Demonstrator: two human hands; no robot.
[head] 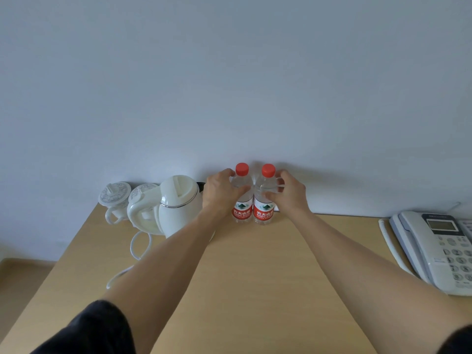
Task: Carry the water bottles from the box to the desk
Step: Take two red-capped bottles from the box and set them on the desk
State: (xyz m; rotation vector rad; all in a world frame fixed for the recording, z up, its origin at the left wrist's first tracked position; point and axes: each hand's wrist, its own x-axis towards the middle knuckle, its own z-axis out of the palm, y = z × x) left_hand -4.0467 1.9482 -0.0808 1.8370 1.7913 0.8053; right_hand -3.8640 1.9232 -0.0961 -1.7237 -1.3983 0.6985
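Left hand (219,194) grip curled round left clear plastic red-capped water bottle (241,194), right hand (288,192) likewise round its twin (265,195); both upright, touching, on tan wooden counter (255,264) at the wall. White electric kettle (178,205) just beside; two lidded mugs (116,200) behind; grey telephone (434,246) far right.

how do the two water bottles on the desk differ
The left bottle stands next to the white kettle and is gripped by the left hand; the right bottle stands on the telephone side and is gripped by the right hand. Both are upright on the desk, side by side near the wall, clear, with red caps and red labels.
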